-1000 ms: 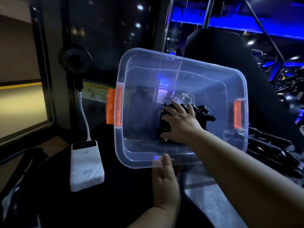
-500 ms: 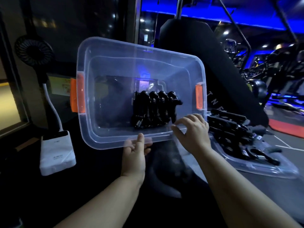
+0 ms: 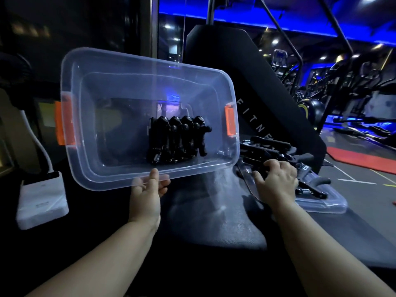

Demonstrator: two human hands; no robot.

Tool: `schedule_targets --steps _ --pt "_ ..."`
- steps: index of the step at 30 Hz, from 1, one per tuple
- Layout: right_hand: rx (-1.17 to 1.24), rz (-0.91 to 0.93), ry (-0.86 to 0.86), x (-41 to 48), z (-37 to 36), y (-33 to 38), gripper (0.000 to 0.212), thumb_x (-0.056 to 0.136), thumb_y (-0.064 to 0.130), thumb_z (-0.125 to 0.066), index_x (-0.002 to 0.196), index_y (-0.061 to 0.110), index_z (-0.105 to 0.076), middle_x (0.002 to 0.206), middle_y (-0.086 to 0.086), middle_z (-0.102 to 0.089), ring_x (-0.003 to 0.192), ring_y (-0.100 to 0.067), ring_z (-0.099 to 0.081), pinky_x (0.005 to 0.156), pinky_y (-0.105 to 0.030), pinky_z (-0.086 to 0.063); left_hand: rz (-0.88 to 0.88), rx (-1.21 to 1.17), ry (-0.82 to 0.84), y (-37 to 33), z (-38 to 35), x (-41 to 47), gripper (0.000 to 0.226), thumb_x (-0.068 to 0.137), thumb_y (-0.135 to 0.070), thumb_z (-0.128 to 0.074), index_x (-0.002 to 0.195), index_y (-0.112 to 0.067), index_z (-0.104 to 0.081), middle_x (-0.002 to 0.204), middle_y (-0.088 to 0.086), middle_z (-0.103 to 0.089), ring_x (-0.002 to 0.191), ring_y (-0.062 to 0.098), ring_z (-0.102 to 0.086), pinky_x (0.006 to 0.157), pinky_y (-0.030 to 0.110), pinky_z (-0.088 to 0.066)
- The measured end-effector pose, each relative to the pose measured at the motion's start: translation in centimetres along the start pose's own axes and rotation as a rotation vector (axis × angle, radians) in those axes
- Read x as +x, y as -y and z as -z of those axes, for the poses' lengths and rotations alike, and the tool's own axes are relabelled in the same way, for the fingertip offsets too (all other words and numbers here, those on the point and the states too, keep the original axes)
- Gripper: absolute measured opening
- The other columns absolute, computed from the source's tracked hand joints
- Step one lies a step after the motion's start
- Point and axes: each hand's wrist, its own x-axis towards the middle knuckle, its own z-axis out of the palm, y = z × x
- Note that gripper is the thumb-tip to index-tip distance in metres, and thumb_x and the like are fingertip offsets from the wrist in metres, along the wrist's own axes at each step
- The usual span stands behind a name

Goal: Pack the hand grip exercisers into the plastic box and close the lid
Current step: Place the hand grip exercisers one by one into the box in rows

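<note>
The plastic box (image 3: 120,86) is held up off the table, tipped so its open mouth faces the person. Its long axis runs left to right, with the right end a little lower. An orange latch sits at each short end, left (image 3: 64,123) and right (image 3: 231,120).

Four packed exercisers (image 3: 177,140) stand side by side in a row inside, right of centre, springs toward the near wall.

The left hand (image 3: 146,198) pinches the near rim, thumb over the edge and fingers beneath it.

Just right of the box, the clear lid (image 3: 330,205) lies flat and carries the loose exercisers (image 3: 267,146). The right hand (image 3: 276,179) rests on that pile with its fingers curled round a black handle.

A black padded gym machine (image 3: 246,67) rises behind the box and lid. A white power bank (image 3: 41,200) with a white cable (image 3: 41,151) lies to the left, well apart.
</note>
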Motion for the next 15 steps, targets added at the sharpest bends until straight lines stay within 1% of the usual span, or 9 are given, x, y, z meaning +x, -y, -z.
schedule_targets --steps 2,5,8,10,12,15 --pt "0.022 -0.042 -0.034 0.7 0.3 -0.5 0.049 0.082 0.045 -0.064 0.119 0.018 -0.048 0.128 -0.014 -0.04 0.124 -0.034 -0.031 0.103 -0.048 -0.029 -0.003 0.006 -0.003 0.1 0.0 0.0 0.014 0.097 -0.029 -0.051 0.089 -0.018 -0.048 0.077 -0.001 -0.072 0.071 0.007 -0.067 0.066 0.023 -0.048" --pt "0.004 -0.106 -0.053 1.3 0.4 -1.7 0.057 0.083 0.045 -0.063 0.125 0.015 -0.039 0.133 -0.016 -0.031 0.128 -0.036 -0.026 0.106 -0.052 -0.024 -0.011 0.015 -0.015 0.2 -0.2 0.1 0.014 0.097 -0.03 -0.051 0.089 -0.019 -0.048 0.078 -0.001 -0.072 0.072 0.008 -0.066 0.067 0.024 -0.048" --pt "0.037 -0.181 0.0 1.3 -0.1 -2.6 0.064 0.084 0.048 -0.062 0.131 0.018 -0.032 0.143 -0.018 -0.026 0.134 -0.038 -0.023 0.107 -0.055 -0.022 -0.016 0.02 -0.02 0.2 -0.3 0.1 0.015 0.097 -0.031 -0.05 0.089 -0.019 -0.047 0.08 -0.001 -0.071 0.073 0.01 -0.066 0.067 0.024 -0.047" --pt "0.081 -0.195 0.027 1.4 -0.4 -2.7 0.067 0.084 0.05 -0.061 0.135 0.021 -0.028 0.144 -0.019 -0.028 0.134 -0.039 -0.028 0.107 -0.056 -0.023 -0.016 0.017 -0.021 0.3 -0.2 0.1 0.015 0.097 -0.031 -0.05 0.089 -0.019 -0.047 0.08 -0.001 -0.071 0.073 0.01 -0.066 0.066 0.023 -0.047" --pt "0.117 -0.177 0.01 1.6 -0.3 -2.6 0.07 0.084 0.05 -0.061 0.138 0.025 -0.024 0.139 -0.017 -0.038 0.129 -0.039 -0.037 0.104 -0.055 -0.027 -0.018 0.018 -0.019 0.3 -0.1 0.2 0.015 0.097 -0.031 -0.05 0.09 -0.019 -0.048 0.079 -0.001 -0.072 0.072 0.009 -0.066 0.066 0.023 -0.047" --pt "0.096 -0.162 0.002 2.2 -0.1 -2.3 0.072 0.085 0.053 -0.058 0.143 0.027 -0.024 0.136 -0.017 -0.044 0.125 -0.039 -0.042 0.101 -0.054 -0.031 -0.022 0.019 -0.023 0.4 -0.1 0.2 0.014 0.097 -0.03 -0.05 0.088 -0.019 -0.047 0.079 -0.001 -0.071 0.071 0.009 -0.065 0.065 0.023 -0.046"
